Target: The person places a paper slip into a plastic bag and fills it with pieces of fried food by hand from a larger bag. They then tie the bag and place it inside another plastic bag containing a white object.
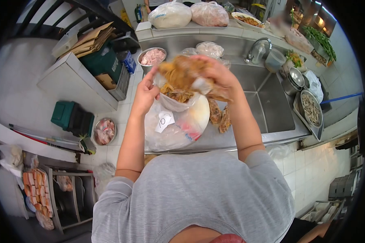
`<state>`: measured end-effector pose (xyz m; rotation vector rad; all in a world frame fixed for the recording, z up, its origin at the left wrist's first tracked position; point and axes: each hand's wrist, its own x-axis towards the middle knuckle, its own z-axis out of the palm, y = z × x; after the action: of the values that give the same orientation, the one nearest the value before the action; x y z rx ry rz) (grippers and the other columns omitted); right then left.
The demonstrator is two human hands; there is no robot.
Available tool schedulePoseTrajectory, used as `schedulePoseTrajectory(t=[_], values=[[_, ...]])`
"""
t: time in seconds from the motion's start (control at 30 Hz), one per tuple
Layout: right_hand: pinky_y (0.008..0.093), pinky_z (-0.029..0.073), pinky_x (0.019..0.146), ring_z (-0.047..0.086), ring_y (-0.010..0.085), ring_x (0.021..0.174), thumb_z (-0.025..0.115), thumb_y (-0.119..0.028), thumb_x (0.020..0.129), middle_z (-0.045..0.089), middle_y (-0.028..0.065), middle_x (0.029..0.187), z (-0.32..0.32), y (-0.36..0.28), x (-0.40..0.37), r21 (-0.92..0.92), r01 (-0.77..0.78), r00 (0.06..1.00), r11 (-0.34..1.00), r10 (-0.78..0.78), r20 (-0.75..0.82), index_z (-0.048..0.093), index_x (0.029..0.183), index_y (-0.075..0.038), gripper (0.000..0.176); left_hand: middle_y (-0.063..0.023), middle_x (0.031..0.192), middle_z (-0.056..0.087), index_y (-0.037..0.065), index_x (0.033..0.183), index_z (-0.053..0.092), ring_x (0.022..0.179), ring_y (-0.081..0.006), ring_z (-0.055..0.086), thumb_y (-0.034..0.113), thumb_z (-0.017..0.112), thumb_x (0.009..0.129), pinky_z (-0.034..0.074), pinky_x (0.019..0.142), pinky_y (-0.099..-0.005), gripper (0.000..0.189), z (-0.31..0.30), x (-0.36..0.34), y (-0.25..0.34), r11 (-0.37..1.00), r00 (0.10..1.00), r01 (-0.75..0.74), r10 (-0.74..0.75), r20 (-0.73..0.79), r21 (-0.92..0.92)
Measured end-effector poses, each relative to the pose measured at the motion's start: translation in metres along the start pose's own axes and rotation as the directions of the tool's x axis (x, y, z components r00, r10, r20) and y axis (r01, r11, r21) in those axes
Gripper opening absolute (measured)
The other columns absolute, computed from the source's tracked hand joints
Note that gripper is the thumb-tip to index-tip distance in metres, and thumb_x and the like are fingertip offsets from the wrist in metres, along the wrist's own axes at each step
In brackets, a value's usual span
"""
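Note:
My right hand (220, 73) is wrapped round a large brown-orange piece of marinated meat (182, 73), blurred by motion, with a whitish end. It hangs above a plastic-lined bowl (178, 106) that holds similar dark orange pieces. To the left of the meat is my left hand (147, 92), its fingers curled and the index finger pointing up towards the meat's edge; whether it touches is unclear. Below the bowl lies a clear plastic bag (160, 131) with a paper label (164, 121) on it. More marinated pieces (219, 115) lie on the steel counter by my right forearm.
A steel sink (263, 97) with a faucet (260, 44) is at the right. Behind stand a bowl of pale pink meat (152, 56) and large filled bags (170, 15) on the ledge. A tray of grey strips (311, 108) sits at the far right.

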<state>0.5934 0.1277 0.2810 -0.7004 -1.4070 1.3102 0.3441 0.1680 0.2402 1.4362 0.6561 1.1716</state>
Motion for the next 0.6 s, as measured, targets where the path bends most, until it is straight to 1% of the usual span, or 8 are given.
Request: schedulePoseTrajectory(t=[0.1,0.13,0.2,0.33,0.4,0.43,0.53,0.6], values=[[0.0246,0.046,0.08,0.057,0.0125,0.091,0.063,-0.013,0.07,0.061,0.0072,0.105,0.02,0.008,0.033,-0.418,-0.228,0.964,0.879,0.264,0.029,0.057,0.117,0.0,0.049,-0.005,0.125,0.054,0.003,0.141,0.034,0.057,-0.0022,0.041,-0.01,0.044,0.072,0.039,0.05,-0.0186,0.07,-0.003,0.001,0.007,0.999,0.999,0.022,-0.024,0.046,0.045],[0.0309,0.049,0.073,0.062,0.0176,0.081,0.067,-0.021,0.066,0.065,0.0109,0.088,0.021,0.024,0.047,-0.552,-0.118,0.986,0.825,0.164,0.035,0.062,0.11,-0.001,0.049,-0.0062,0.132,0.047,0.003,0.141,0.033,0.059,-0.0022,0.043,-0.01,0.044,0.072,0.039,0.051,-0.0186,0.071,-0.004,0.002,0.008,0.998,0.998,0.024,-0.028,0.061,0.064],[0.0322,0.049,0.077,0.064,0.0225,0.083,0.066,-0.023,0.066,0.066,0.0166,0.095,0.033,0.028,0.064,-0.743,-0.17,0.969,0.647,0.248,-0.005,0.062,0.11,-0.002,0.049,-0.0086,0.147,0.033,0.001,0.141,0.03,0.064,-0.0022,0.045,-0.01,0.045,0.072,0.039,0.052,-0.0187,0.072,-0.006,0.001,0.009,0.995,0.995,0.032,-0.041,0.087,0.099],[0.0384,0.049,0.081,0.064,0.0301,0.09,0.065,-0.022,0.069,0.065,0.0193,0.098,0.033,0.093,0.105,-0.895,0.006,0.995,0.446,0.088,0.05,0.062,0.109,-0.003,0.045,-0.0088,0.147,0.032,-0.001,0.14,0.031,0.062,-0.0024,0.044,-0.01,0.044,0.072,0.039,0.052,-0.0185,0.071,-0.015,0.01,0.006,0.998,0.997,0.056,-0.057,0.051,0.037],[0.0414,0.048,0.082,0.062,0.0328,0.093,0.064,-0.022,0.07,0.065,0.0193,0.1,0.046,0.104,0.108,-0.961,0.045,0.995,0.274,0.076,0.068,0.062,0.107,-0.004,0.041,-0.0099,0.147,0.033,-0.002,0.14,0.031,0.06,-0.0027,0.044,-0.009,0.045,0.072,0.039,0.052,-0.0184,0.07,-0.019,0.015,0.001,0.999,0.998,0.054,-0.054,0.014,-0.004],[0.0432,0.048,0.082,0.061,0.0341,0.095,0.064,-0.021,0.071,0.064,0.0192,0.101,0.047,0.114,0.112,-0.97,0.048,0.985,0.24,0.15,0.086,0.061,0.105,-0.004,0.038,-0.0105,0.146,0.033,-0.003,0.14,0.031,0.058,-0.0029,0.044,-0.009,0.045,0.072,0.039,0.051,-0.0184,0.07,-0.021,0.017,-0.002,0.998,0.998,0.055,-0.055,-0.003,-0.024],[0.0422,0.048,0.083,0.06,0.0342,0.097,0.064,-0.019,0.071,0.062,0.0205,0.104,0.043,0.134,0.109,-0.984,0.125,0.974,0.124,0.176,0.145,0.06,0.105,-0.003,0.037,-0.0126,0.145,0.035,-0.003,0.138,0.033,0.054,-0.0038,0.043,-0.007,0.046,0.072,0.037,0.05,-0.0186,0.068,-0.035,0.022,-0.004,0.989,0.999,0.024,-0.027,-0.02,-0.143],[0.0427,0.048,0.082,0.061,0.0365,0.094,0.062,-0.02,0.075,0.061,0.0234,0.104,0.036,0.124,0.098,-0.976,0.035,0.976,0.213,0.203,0.08,0.056,0.112,-0.003,0.042,-0.014,0.144,0.035,-0.003,0.138,0.033,0.052,-0.0041,0.043,-0.007,0.046,0.072,0.036,0.048,-0.0187,0.066,-0.034,0.023,-0.002,0.982,0.999,0.036,-0.038,-0.008,-0.188]])
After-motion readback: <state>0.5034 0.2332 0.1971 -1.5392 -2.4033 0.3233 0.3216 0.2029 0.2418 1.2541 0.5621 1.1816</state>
